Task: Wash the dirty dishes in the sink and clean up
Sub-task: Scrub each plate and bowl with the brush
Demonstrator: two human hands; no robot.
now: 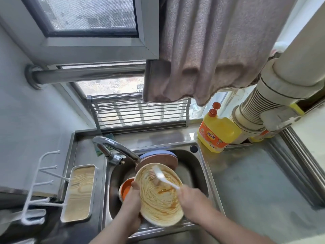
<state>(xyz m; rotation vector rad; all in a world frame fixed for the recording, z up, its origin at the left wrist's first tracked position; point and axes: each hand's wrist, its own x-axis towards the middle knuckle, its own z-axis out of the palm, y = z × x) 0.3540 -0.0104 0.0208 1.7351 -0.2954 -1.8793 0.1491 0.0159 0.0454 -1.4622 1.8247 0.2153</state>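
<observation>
A cream plate [158, 199] smeared with brown sauce is tilted over the steel sink [202, 166]. My left hand [132, 198] grips its left rim, thumb on the face. My right hand [190, 198] holds the handle of a white dish brush [162, 176], whose bristled head lies on the upper part of the plate. Behind the plate, pink and blue plates [161, 156] lean in the sink. An orange bowl [125, 188] sits low at the left of the basin, partly hidden by my left hand.
The faucet [116, 147] arches over the basin from the back left. A yellow dish soap bottle [217, 131] stands at the back right corner. A wood-lined tray [79, 192] and white wall hooks [42, 184] are left; steel counter [255, 182] spreads right. A curtain [211, 50] hangs above.
</observation>
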